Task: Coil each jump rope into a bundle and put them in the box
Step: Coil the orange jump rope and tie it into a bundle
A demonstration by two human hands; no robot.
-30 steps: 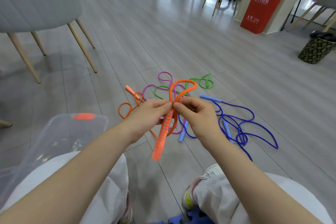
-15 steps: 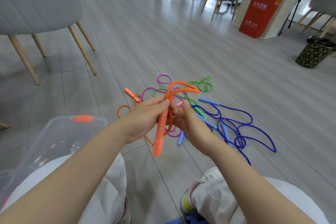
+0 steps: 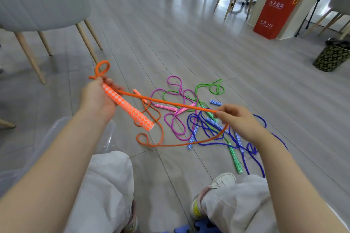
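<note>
My left hand (image 3: pixel 97 98) grips the orange jump rope's patterned handle (image 3: pixel 130 109) together with a small loop of its cord (image 3: pixel 103 67) sticking up above the fingers. The orange cord (image 3: pixel 170 103) runs taut to my right hand (image 3: pixel 236 119), which pinches it. From there it sags to the floor in a long curve (image 3: pixel 170 145). The second orange handle (image 3: pixel 139 94) lies on the floor. Pink (image 3: pixel 175 83), green (image 3: pixel 216 86) and blue (image 3: pixel 204 134) ropes lie tangled on the floor ahead. The clear plastic box (image 3: pixel 47 138) sits by my left knee.
A grey chair with wooden legs (image 3: pixel 87 43) stands at the left. A red cabinet (image 3: pixel 276 13) and a patterned bin (image 3: pixel 331 56) are at the far right. More chairs stand at the back. My knees and shoes (image 3: pixel 221 183) are below.
My hands have moved apart: the left went up and left with the handle and loop, the right slid out to the right along the orange cord, pulling it straight.
</note>
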